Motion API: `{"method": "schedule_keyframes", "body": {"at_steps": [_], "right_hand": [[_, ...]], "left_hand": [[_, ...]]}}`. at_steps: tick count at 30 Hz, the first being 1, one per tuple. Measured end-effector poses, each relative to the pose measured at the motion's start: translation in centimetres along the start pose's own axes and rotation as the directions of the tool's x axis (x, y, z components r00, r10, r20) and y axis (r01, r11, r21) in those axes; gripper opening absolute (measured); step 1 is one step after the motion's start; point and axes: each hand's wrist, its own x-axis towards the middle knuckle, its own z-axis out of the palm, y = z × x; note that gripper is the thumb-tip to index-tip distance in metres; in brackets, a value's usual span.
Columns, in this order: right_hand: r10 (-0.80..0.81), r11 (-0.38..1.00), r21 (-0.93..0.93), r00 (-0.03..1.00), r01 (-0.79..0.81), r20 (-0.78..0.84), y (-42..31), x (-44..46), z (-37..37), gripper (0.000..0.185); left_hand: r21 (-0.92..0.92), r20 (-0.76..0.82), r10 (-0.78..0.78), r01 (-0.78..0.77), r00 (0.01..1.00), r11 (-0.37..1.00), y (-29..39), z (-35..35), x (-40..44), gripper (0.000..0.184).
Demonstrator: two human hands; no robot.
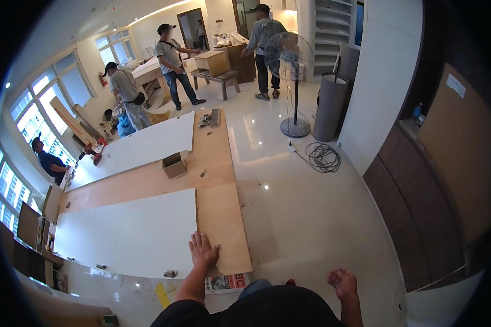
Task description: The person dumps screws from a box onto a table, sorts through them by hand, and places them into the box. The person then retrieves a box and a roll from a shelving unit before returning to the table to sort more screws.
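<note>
My left hand (203, 250) lies flat with its fingers stretched out, at the right edge of a white panel (131, 229). Its thumb side reaches over the bare plywood sheet (221, 229) beneath. Metal hinges, one hinge (170, 273) nearest me and another hinge (101, 267) farther left, sit along the panel's near edge. Clear of the table, my right hand (343, 283) hangs over the floor with its fingers curled in; nothing shows in it. A second white panel (136, 150) rests on the far side of the plywood, with an open cardboard box (174, 165) beside it.
Red power drills (97, 153) lie on the far panel's left end. A standing fan (295, 103) and a coiled black cable (324, 158) occupy the floor ahead. Several people work farther back, one beside a wooden box (213, 62). Dark brown cabinets (409, 212) line the right.
</note>
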Motion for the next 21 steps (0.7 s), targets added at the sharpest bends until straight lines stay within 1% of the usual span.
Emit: {"method": "schedule_keyframes", "body": {"at_steps": [1,2,5,7,11,14,16,18,20,21], "right_hand": [[0.020,1.000,-0.001,1.000,-0.020,0.004,-0.9,1.0,0.1,0.011],[0.057,0.998,0.004,0.998,-0.057,0.037,-1.6,2.1,0.2,0.012],[0.155,0.988,-0.008,0.978,-0.155,0.139,-2.9,5.9,1.6,0.014],[0.230,0.973,-0.033,0.954,-0.228,0.192,-3.1,8.4,2.6,0.016],[0.320,0.948,-0.093,0.903,-0.306,0.286,-4.0,14.0,4.2,0.017],[0.309,0.950,-0.131,0.920,-0.285,0.240,-6.3,18.2,5.8,0.017],[0.277,0.959,-0.115,0.937,-0.258,0.211,-8.4,21.4,6.5,0.017],[0.275,0.958,-0.128,0.945,-0.255,0.175,-10.1,22.8,7.0,0.016],[0.252,0.962,-0.151,0.953,-0.228,0.167,-12.5,25.2,9.3,0.013],[0.270,0.960,-0.117,0.949,-0.254,0.160,-13.4,27.0,10.1,0.013]], "left_hand": [[0.011,0.010,-0.019,0.019,1.000,1.000,0.3,0.0,0.0,0.091],[-0.002,0.019,-0.052,0.052,0.998,0.999,0.5,0.4,0.3,0.094],[-0.020,-0.002,-0.110,0.110,0.994,0.994,1.2,1.1,0.9,0.097],[-0.015,0.003,-0.132,0.132,0.991,0.991,1.7,0.9,1.3,0.099],[-0.036,-0.011,-0.163,0.163,0.986,0.986,1.9,1.0,1.7,0.100],[-0.118,-0.062,-0.187,0.178,0.981,0.977,1.6,1.6,2.2,0.100],[-0.126,-0.096,-0.188,0.176,0.977,0.976,0.9,2.6,2.9,0.100],[-0.120,-0.104,-0.220,0.207,0.970,0.971,1.0,2.8,3.1,0.099],[-0.154,-0.170,-0.340,0.316,0.925,0.936,2.3,4.2,5.3,0.094],[-0.168,-0.197,-0.396,0.367,0.897,0.915,3.0,5.1,6.3,0.091]]}}
